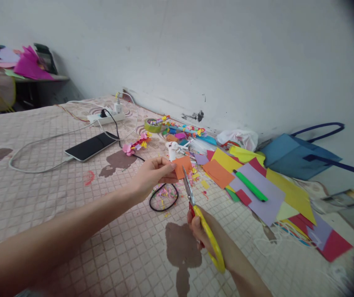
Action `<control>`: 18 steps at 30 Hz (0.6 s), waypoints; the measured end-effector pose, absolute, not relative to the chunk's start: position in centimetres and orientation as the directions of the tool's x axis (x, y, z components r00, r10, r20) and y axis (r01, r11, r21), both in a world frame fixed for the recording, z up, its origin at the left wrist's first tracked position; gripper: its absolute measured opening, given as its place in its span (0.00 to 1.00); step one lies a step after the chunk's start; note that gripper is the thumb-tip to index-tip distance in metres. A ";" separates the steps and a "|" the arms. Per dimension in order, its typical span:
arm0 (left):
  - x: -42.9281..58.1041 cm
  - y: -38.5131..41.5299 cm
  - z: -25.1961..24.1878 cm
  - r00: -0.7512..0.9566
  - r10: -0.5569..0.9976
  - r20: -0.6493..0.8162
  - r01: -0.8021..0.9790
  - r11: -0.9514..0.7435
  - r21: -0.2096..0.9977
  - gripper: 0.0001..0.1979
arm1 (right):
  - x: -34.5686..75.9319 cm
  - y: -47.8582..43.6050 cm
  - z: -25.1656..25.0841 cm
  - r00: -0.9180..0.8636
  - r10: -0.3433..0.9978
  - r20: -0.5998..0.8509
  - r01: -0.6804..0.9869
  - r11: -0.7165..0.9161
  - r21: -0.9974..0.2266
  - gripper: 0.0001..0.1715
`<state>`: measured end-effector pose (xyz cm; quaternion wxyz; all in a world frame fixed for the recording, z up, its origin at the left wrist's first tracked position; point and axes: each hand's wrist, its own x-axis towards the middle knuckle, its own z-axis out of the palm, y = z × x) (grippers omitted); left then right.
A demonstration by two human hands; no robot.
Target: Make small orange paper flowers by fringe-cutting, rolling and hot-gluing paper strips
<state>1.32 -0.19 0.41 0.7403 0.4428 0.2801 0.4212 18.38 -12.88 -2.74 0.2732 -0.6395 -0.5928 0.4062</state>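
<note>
My left hand [153, 175] pinches a small piece of orange paper [183, 166] above the quilted bed cover [55, 198]. My right hand [206, 235] grips yellow-handled scissors [206, 227], whose blades point up at the lower edge of the orange piece. Small coloured paper scraps [195, 177] lie below the paper, beside a black cord loop [163, 198].
Sheets of coloured paper [266, 189] with a green marker [250, 186] spread to the right. A blue bag [297, 159] leans on the wall. A phone [91, 146], power strip [107, 116], tape roll [152, 125] and paper flowers [136, 145] lie further back.
</note>
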 end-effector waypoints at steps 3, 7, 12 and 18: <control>1.3 -0.1 0.4 0.488 0.872 -0.033 -0.380 0.246 0.891 0.09 | 18.1 -12.7 -2.1 -0.018 0.970 -0.241 0.515 -0.197 -0.834 0.37; 1.1 0.0 0.4 0.508 0.861 -0.004 -0.396 0.238 0.887 0.10 | 18.2 -12.6 -2.3 -0.034 0.960 -0.277 0.448 -0.233 -0.863 0.36; 1.1 0.1 0.4 0.519 0.854 -0.024 -0.386 0.259 0.886 0.11 | 18.8 -12.9 -3.1 -0.096 0.973 -0.210 0.421 -0.151 -0.894 0.33; 1.2 0.0 0.4 0.522 0.852 -0.043 -0.364 0.268 0.892 0.10 | 19.1 -13.2 -3.5 -0.136 0.979 -0.149 0.431 -0.077 -0.899 0.30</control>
